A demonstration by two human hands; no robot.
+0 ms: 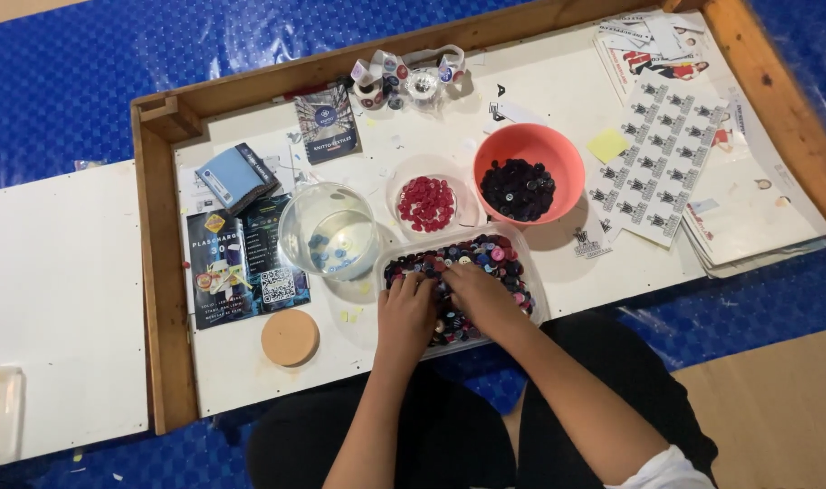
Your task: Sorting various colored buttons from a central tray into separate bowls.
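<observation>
My left hand [406, 308] and right hand [479, 292] in tub [530, 263] of mixed buttons [485, 254], lower centre; fingers curled into pile, grip on single button unclear. Sorting step, I judge. Red buttons [425, 203] and dark ones in orange bowl [558, 145] above.

Single view only, from a head-worn cam, so no overlap w/ another view is had. Scene is seen from above, looking steeply down and slightly fwd over the person's lap. Wooden-framed tray table [164, 299] is taken in nearly whole, at approx. arm's reach. Both hands, left hand [406, 312] and right hand [482, 294], are caught low-centre, nearest the lens. Blue floor mat [60, 81] is seen at the edges.
</observation>
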